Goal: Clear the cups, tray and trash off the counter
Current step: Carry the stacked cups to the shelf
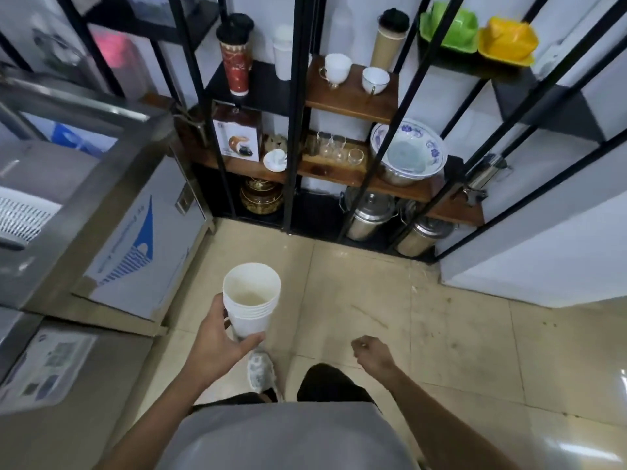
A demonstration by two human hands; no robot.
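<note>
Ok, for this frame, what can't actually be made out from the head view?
- Counter, tray, trash: not identifiable in the head view.
- Stack of paper cups: exact count unclear; rims bunch together and the left hand covers the base.
- Right hand: loosely closed; whether it holds anything is hidden by its own fingers.
- Upper-left shelf contents: blurred.

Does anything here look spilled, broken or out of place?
Nothing looks spilled or broken. The stack of white paper cups is held upright in the left hand, with only a pale residue inside the top cup. The right hand is empty and loosely closed. The tiled floor shows scuffs and specks near the shelf.
</note>
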